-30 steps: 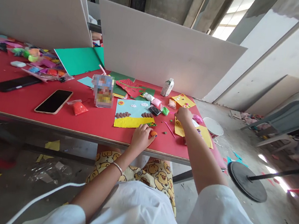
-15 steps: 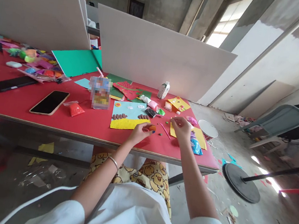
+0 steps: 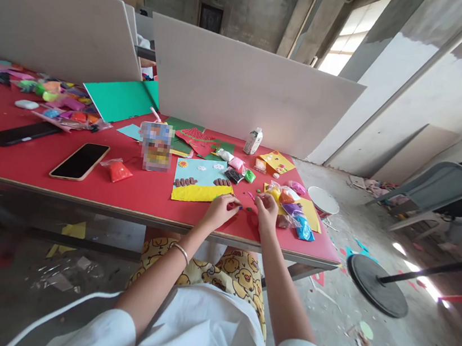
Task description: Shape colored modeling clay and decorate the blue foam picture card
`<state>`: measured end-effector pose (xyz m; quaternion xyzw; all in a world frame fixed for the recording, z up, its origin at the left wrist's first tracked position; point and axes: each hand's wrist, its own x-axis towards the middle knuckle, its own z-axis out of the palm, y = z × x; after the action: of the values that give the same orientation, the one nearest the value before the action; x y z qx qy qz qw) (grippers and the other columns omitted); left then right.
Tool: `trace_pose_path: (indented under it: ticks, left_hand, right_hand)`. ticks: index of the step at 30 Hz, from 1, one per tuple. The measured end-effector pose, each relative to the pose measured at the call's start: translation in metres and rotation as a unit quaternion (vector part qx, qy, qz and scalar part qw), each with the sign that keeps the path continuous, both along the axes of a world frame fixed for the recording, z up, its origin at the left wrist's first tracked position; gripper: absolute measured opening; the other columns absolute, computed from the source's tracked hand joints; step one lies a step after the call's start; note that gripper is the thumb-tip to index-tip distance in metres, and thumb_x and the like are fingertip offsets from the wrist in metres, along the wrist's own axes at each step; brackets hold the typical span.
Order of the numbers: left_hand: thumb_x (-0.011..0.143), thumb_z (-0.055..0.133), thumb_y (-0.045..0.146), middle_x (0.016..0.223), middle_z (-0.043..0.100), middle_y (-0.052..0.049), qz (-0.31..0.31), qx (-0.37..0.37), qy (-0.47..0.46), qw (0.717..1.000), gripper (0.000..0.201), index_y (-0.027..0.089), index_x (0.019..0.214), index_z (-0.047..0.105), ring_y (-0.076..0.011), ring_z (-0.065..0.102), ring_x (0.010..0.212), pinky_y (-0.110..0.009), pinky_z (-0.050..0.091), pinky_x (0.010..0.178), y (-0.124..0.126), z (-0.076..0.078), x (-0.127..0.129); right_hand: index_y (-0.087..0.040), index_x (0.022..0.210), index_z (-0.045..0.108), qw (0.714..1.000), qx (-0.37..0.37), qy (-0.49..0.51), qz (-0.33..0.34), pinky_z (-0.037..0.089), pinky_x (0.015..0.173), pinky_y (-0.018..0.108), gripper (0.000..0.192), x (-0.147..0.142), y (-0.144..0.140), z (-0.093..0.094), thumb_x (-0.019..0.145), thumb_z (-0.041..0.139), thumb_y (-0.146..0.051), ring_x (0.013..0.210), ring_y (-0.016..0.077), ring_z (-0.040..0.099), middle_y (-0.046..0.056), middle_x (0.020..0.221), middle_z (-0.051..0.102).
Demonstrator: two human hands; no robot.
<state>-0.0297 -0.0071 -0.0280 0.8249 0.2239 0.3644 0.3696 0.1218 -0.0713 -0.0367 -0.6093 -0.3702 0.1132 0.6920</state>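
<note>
My left hand (image 3: 221, 210) is at the lower right corner of a light-blue and yellow clay picture (image 3: 198, 180) with a sun, clouds and brown pieces. Its thumb and fingers are pinched together; what is between them is hidden. My right hand (image 3: 267, 210) closes its fingertips on a thin pink stick (image 3: 250, 195), whose far end shows past them. Between the hands lies a small green clay bit (image 3: 249, 209), with another green bit (image 3: 258, 191) farther back. Bags of clay, including a blue bag (image 3: 303, 228) and a purple bag (image 3: 293, 209), lie right of my right hand.
A black clay bag (image 3: 234, 175), a green bag (image 3: 250, 176) and a small bottle (image 3: 254, 141) stand or lie behind. Left are a red clay bag (image 3: 119, 171), a phone (image 3: 80, 161) and a drink pouch (image 3: 155, 146). A white board (image 3: 246, 84) rises at the back.
My right hand has moved left and toward me, from over the clay bags to the pink stick, and has gripped it. The orange clay piece in my left fingers no longer shows.
</note>
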Motion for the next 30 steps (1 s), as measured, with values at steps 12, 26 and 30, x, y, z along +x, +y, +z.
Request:
trace_pose_path:
  ticks: [12,26,30]
  left_hand:
    - [0.073,0.058,0.007,0.109,0.070,-0.005,-0.085,0.188,0.132,0.970,0.037,0.024,0.103,0.069,-0.0233,0.060,0.106,-0.041,0.046,0.096,0.007,0.005,-0.043]
    - [0.080,0.059,0.023,0.101,0.071,-0.006,-0.044,-0.089,-0.026,0.995,0.022,0.017,0.100,0.064,-0.0190,0.067,0.092,-0.032,0.054,0.085,0.014,-0.003,-0.021]
    - [0.080,0.060,0.032,0.095,0.071,-0.007,-0.033,-0.124,-0.073,0.989,0.022,0.016,0.095,0.064,-0.0195,0.067,0.088,-0.031,0.055,0.079,0.015,0.000,-0.021]
  right_hand:
    - [-0.022,0.083,0.050,0.993,-0.003,-0.093,-0.072,0.045,0.073,0.029,0.013,-0.007,-0.006,0.008,0.078,0.043,-0.032,0.080,0.0171,0.055,0.003,0.084,0.059]
    - [-0.020,0.091,0.061,0.961,-0.081,-0.259,0.045,0.043,0.067,0.029,0.023,-0.015,0.016,0.023,0.079,0.041,-0.021,0.068,0.0169,0.051,0.002,0.074,0.057]
    - [-0.020,0.083,0.061,0.964,-0.086,-0.238,0.077,0.043,0.065,0.029,0.022,-0.014,0.016,0.009,0.084,0.042,-0.030,0.066,0.0161,0.052,0.003,0.077,0.063]
